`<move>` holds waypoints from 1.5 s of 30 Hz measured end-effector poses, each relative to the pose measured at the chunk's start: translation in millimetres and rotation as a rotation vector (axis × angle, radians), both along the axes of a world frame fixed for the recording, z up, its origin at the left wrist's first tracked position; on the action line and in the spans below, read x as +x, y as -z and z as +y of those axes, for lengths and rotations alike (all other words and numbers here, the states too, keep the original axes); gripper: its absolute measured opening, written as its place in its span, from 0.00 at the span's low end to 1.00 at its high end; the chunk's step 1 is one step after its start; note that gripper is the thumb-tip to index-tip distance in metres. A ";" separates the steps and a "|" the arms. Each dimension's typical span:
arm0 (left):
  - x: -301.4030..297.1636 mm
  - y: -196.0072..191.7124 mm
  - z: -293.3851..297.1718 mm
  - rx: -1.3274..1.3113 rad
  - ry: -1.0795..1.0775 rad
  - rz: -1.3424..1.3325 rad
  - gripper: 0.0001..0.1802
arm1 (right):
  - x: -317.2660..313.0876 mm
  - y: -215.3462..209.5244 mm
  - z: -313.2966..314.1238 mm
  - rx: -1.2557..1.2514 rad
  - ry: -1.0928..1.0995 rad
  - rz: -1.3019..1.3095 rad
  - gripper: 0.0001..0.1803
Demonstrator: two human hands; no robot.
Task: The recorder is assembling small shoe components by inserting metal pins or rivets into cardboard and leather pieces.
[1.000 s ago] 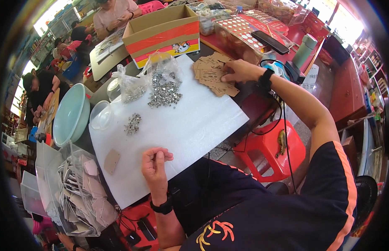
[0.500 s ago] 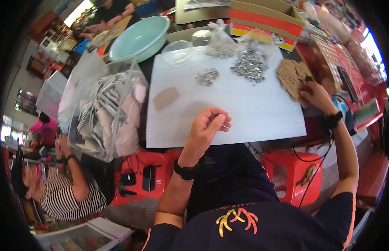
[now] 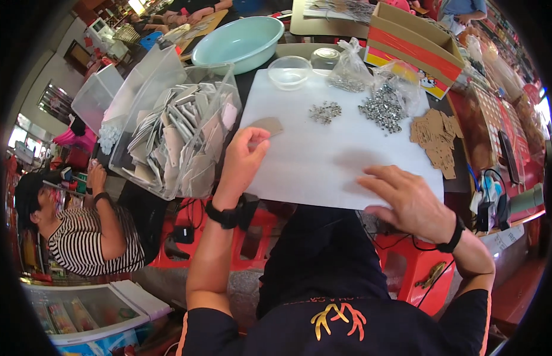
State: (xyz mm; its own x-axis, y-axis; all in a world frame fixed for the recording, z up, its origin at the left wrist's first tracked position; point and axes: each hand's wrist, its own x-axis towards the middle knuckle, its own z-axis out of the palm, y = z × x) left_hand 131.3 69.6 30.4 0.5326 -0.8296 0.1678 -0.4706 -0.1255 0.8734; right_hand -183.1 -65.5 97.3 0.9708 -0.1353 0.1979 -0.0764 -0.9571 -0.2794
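Observation:
My left hand (image 3: 245,157) is beside a tan card piece (image 3: 268,126) at the left of the white sheet (image 3: 311,172). Its fingers are curled toward the thumb; whatever they may hold is hidden. Over the sheet's front right part, my right hand (image 3: 406,199) has its fingers spread, with nothing visible in it. A small heap of shiny metal bits (image 3: 325,112) lies in the middle. Behind it to the right, a larger heap (image 3: 383,110) spills from a clear plastic bag (image 3: 402,86). Brown card pieces (image 3: 433,137) are piled at the sheet's right edge.
A clear plastic bin (image 3: 175,187) full of pale card pieces stands at left. Behind are a light blue basin (image 3: 240,47), a clear bowl (image 3: 289,74) and a cardboard box (image 3: 412,44). A person in a striped top (image 3: 98,237) sits at left.
My right hand has left the brown card pile and come back toward me, fingers spread. My left hand has moved left to the tan card piece. The view has shifted.

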 end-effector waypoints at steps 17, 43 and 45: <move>29.9 34.5 -23.6 0.061 -0.102 -0.674 0.27 | 59.6 31.4 41.7 0.176 -0.196 -0.149 0.32; -21.9 -141.6 67.2 -0.129 0.018 -0.035 0.23 | 81.7 74.9 3.6 0.218 -0.083 -0.256 0.19; 19.5 -160.9 75.8 0.065 -0.017 -0.051 0.22 | 84.6 76.6 1.2 0.201 -0.078 -0.261 0.18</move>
State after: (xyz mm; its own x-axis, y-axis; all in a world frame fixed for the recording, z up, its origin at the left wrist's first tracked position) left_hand 150.8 145.4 191.2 0.5386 -0.8307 0.1410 -0.5115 -0.1894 0.8382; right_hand -98.6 -64.3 20.7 0.8999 -0.1238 0.4182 0.0943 -0.8810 -0.4636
